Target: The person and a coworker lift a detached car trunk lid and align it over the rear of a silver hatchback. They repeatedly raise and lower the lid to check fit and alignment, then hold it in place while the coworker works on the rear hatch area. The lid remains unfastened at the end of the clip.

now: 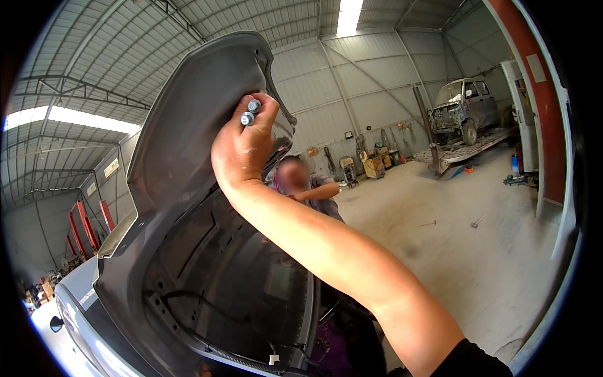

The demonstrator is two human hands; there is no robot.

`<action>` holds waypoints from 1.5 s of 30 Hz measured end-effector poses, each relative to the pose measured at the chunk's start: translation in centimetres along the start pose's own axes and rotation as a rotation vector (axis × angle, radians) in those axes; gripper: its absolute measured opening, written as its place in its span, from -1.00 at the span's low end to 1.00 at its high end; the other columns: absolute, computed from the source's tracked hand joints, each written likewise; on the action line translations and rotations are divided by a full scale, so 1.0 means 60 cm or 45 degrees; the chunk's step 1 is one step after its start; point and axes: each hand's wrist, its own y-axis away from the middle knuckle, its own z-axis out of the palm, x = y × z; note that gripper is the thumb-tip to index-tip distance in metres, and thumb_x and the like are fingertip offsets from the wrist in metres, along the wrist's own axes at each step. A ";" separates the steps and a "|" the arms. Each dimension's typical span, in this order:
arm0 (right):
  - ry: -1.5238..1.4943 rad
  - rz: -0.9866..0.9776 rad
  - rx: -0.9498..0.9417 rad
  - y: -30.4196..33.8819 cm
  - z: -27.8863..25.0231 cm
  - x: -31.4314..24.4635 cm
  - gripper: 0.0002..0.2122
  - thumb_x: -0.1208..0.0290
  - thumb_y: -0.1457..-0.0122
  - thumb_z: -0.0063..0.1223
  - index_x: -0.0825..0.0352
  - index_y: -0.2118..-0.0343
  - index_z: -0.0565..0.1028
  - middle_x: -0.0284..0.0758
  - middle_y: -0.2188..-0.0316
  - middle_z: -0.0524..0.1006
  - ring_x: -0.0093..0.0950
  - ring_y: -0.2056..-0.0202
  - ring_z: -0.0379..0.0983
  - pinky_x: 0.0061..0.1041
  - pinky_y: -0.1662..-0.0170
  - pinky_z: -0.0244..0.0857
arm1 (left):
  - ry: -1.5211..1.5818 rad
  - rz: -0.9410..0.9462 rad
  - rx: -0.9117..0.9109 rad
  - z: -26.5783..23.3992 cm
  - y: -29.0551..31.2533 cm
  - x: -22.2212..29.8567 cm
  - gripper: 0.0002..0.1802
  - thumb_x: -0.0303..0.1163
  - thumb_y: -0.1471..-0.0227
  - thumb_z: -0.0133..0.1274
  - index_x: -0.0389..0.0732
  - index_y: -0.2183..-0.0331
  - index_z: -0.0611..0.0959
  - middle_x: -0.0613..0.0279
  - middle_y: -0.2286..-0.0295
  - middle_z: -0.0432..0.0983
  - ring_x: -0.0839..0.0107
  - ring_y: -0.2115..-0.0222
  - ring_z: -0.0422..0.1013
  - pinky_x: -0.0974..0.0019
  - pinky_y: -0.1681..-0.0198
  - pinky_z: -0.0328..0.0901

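My right hand [245,147] is raised against the underside of a lifted dark grey car panel [182,107]. Its fingers are closed around two bluish-silver metal bolts [250,112], whose round ends stick out between thumb and fingers. Whether the hand rests on the panel cannot be told. My bare right forearm crosses the view from the lower right. At the bottom edge a small skin-coloured patch shows by the panel's lower rim; too little is visible to tell whether it is my left hand. A black cable [195,295] runs along the panel's lower inner part.
Beyond my forearm a person [317,191] stands close to the panel, one arm bent. The light-coloured car body [81,314] lies at lower left. Across the floor, a partly stripped van [468,110] stands on a platform [465,151]. Yellow equipment [374,166] lines the back wall.
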 end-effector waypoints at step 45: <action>-0.004 -0.033 0.017 -0.029 -0.003 0.020 -0.62 0.20 -0.22 -0.20 0.40 0.04 0.28 -0.06 0.08 0.40 -0.19 0.03 0.34 -0.34 -0.05 0.16 | 0.162 0.059 -0.650 -0.109 -0.062 -0.038 -0.53 -0.04 -0.13 -0.16 -0.33 0.27 0.40 0.19 0.68 0.28 0.42 0.82 0.23 0.45 0.82 0.09</action>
